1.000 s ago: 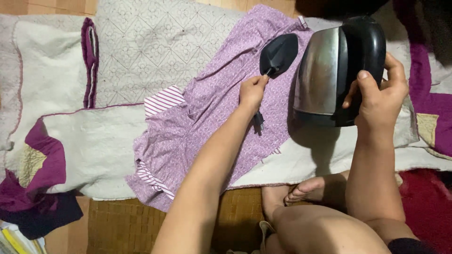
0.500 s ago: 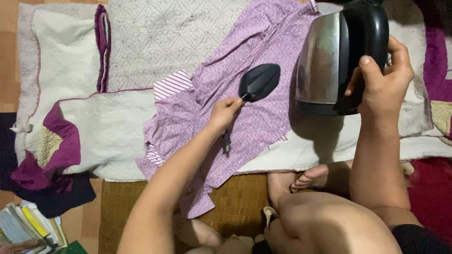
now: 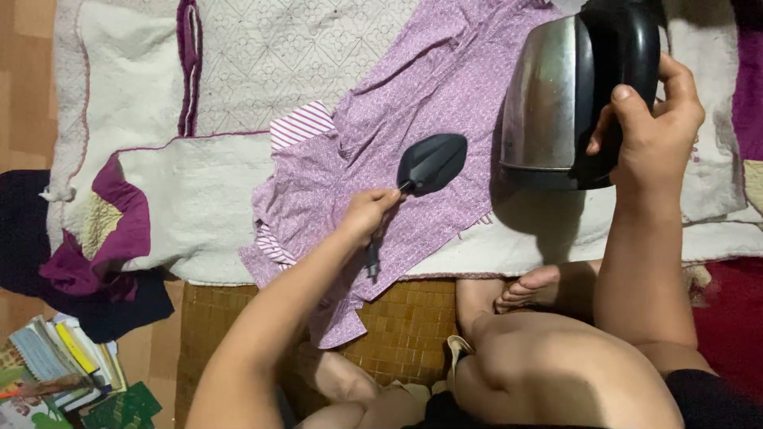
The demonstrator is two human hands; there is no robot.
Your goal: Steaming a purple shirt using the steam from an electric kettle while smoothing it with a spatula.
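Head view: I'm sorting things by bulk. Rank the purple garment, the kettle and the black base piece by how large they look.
1. Purple garment, spread widest.
2. Kettle, held up by the right hand, so nearness inflates it.
3. Black base piece, held by the left hand.

A single head-worn camera looks steeply down from close above the seated person's lap, facing forward over the pale quilted blanket [image 3: 302,48] spread on the floor; no second view shares the scene.
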